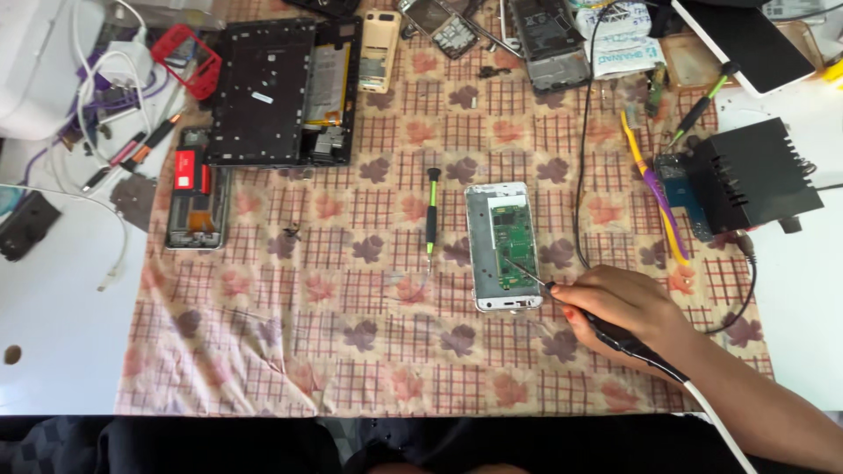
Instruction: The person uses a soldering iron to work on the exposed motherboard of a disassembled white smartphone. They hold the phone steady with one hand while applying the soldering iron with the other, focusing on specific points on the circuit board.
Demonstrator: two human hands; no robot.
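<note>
The right hand (619, 307) grips a soldering iron (606, 329), its tip on the green board inside the opened white phone (502, 247) (a green screwdriver (432, 211) lies just left of that phone).

Patterned cloth (351, 351): checked, with leaf prints, spread over a white table (61, 333).
Screwdriver (432, 211): green and black, lying on the cloth near its middle.
Dark opened tablet frame (281, 92): upper left of the cloth, insides showing.
Red plastic frame (186, 60): just left of the tablet frame.
Opened phone (195, 189): with a red part inside, at the cloth's left edge.
Yellow keypad phone (378, 50): top edge, beside the tablet frame.
Black box with slotted top (753, 174): far right.
Purple and yellow tool (654, 189): left of the box.
White cables (92, 96): tangled at the upper left.
</note>
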